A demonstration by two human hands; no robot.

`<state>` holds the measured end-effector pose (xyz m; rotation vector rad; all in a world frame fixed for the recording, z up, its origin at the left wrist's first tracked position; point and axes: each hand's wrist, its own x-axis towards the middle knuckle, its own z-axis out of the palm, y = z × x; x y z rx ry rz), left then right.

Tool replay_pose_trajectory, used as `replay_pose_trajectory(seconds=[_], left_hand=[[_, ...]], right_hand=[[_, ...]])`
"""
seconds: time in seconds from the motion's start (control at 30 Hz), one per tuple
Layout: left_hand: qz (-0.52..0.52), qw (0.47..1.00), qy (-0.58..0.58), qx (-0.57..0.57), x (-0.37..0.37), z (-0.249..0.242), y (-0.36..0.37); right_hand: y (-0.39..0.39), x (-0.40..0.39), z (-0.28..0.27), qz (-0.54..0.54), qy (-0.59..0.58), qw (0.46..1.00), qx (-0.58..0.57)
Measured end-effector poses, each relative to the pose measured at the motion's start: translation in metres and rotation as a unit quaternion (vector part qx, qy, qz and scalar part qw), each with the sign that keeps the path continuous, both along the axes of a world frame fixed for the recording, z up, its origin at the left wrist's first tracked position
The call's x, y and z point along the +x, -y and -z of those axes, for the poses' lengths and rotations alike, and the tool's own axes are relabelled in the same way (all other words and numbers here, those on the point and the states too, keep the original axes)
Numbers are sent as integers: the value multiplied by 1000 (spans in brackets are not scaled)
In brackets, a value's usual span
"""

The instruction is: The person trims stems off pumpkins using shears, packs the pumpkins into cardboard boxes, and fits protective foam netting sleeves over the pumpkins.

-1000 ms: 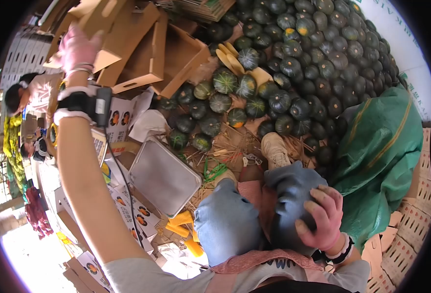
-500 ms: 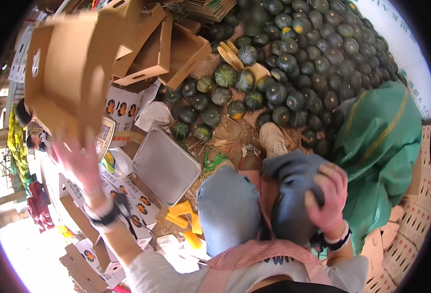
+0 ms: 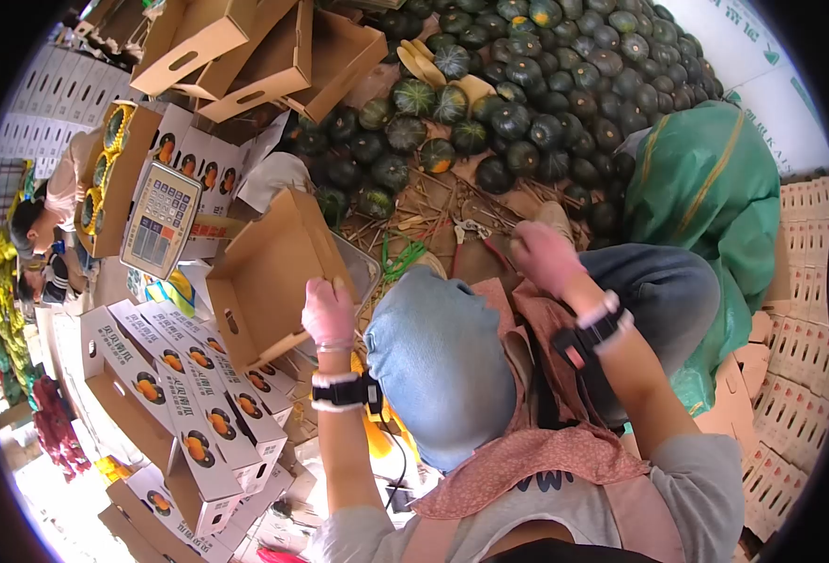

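Left hand (image 3: pixel 328 314): closed on the near edge of the box (image 3: pixel 278 267).
Right hand (image 3: pixel 547 259): curled beside the pliers (image 3: pixel 473 229); grip unclear.
Box: ahead-left of left hand, partly covering the tray (image 3: pixel 361 266).
Box placing: apparently underway; calls for settling, then release.
Pumpkins (image 3: pixel 564 103): beyond both hands.

Clock positions are read about the left knee (image 3: pixel 442 375), 12 o'clock lying ahead. The tray (image 3: pixel 363 266) lies between 10 and 11, partly beneath the box (image 3: pixel 278 249), with the left hand (image 3: pixel 328 314) at the latter's near edge. Beyond the box, at 10, come the display (image 3: pixel 161 220) and, farther out, the packed box (image 3: pixel 142 155). Cartons (image 3: pixel 184 389) lie at 9, a box stack (image 3: pixel 264 70) at 11. The string (image 3: pixel 398 260) lies between tray and pliers (image 3: pixel 473 228); the pliers, at 12, lie near the right hand (image 3: pixel 547 260), at 1. Behind spread the pumpkins (image 3: pixel 574 84), 11 to 1. The sack (image 3: pixel 714 178) occupies 2; carton rows (image 3: pixel 799 342), 3.
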<state>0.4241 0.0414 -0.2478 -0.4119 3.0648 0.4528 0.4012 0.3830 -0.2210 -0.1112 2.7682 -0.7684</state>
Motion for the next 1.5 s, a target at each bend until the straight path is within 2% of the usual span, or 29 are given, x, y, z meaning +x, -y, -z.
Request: replay_pose_trajectory(seconds=[0.03, 0.07, 0.1, 0.13, 0.17, 0.2, 0.23, 0.3, 0.43, 0.47, 0.57, 0.7, 0.77, 0.8, 0.9, 1.0, 1.03, 1.07, 1.1, 1.13, 1.17, 1.2, 1.23, 1.27, 1.3, 1.37, 1.43, 1.47, 1.5], left_hand=[[15, 998, -27, 48, -4, 16, 2], [28, 994, -52, 91, -5, 41, 8], [41, 987, -77, 133, -7, 66, 15], [56, 983, 1, 174, -7, 86, 26], [40, 992, 42, 113, -9, 78, 25], [26, 994, 89, 52, -10, 59, 17], [17, 990, 139, -8, -9, 50, 12], [-11, 978, 207, -22, -1, 48, 24], [-65, 953, 278, -101, 20, 41, 46], [-83, 948, 285, -115, 19, 45, 52], [-105, 933, 319, -129, 16, 49, 64], [-48, 932, 355, -55, -3, 46, 63], [-48, 937, 340, 57, -7, 72, 81], [-46, 936, 330, 114, -11, 78, 85], [-5, 950, 311, 38, -31, 57, 70], [182, 973, 93, -111, -50, 34, 58], [213, 974, 36, -68, -60, 17, 41], [240, 970, -8, -29, -64, -23, 23], [265, 962, -64, 13, -75, -56, 0], [297, 947, -58, 105, -77, -92, -25], [324, 926, -41, 189, -70, -136, -51], [348, 896, -33, 275, -63, -167, -80], [381, 880, -48, 280, -54, -189, -107], [377, 875, 8, 304, -41, -211, -123], [372, 866, 55, 330, -31, -222, -137], [266, 835, 121, 466, -4, -220, -158], [232, 840, 102, 481, 8, -214, -170], [212, 886, 68, 407, 14, -210, -181], [198, 890, 109, 397, 18, -211, -188]], right_hand=[[1, -15, 31, 21, 161, 987, 8], [7, -22, 54, 35, 229, 973, 17], [9, -22, 82, 27, 235, 971, 21], [6, -23, 113, 20, 238, 971, 26], [5, -21, 143, 13, 244, 969, 27], [7, -19, 168, 9, 245, 965, 92], [11, -16, 176, 61, 257, 958, 112], [19, -9, 190, 166, 282, 932, 153], [14, -11, 207, 157, 325, 924, 123], [14, -14, 220, 166, 303, 931, 118], [16, -29, 200, 132, 316, 931, 125], [14, -28, 190, 240, 258, 935, 26], [11, -27, 194, 264, 206, 942, -30], [10, -31, 183, 280, 191, 940, -37], [-4, -33, 136, 264, 114, 952, -100], [-18, -29, 87, 303, -15, 934, -189], [-22, -27, 67, 314, -57, 923, -217], [-17, -18, 21, 331, -93, 906, -248], [-16, -18, 8, 337, -151, 870, -326], [-13, -16, -6, 337, -206, 826, -404], [-8, -3, -54, 330, -180, 813, -445], [-6, 1, -66, 289, -193, 786, -511], [-4, 9, -88, 264, -205, 781, -527], [0, 21, -109, 235, -199, 781, -544], [4, 27, -115, 193, -265, 792, -515], [10, 46, -124, 162, -222, 803, -528], [7, 66, -141, 122, -233, 840, -475], [7, 74, -142, 95, -191, 860, -464], [7, 80, -142, 66, -221, 874, -429]])
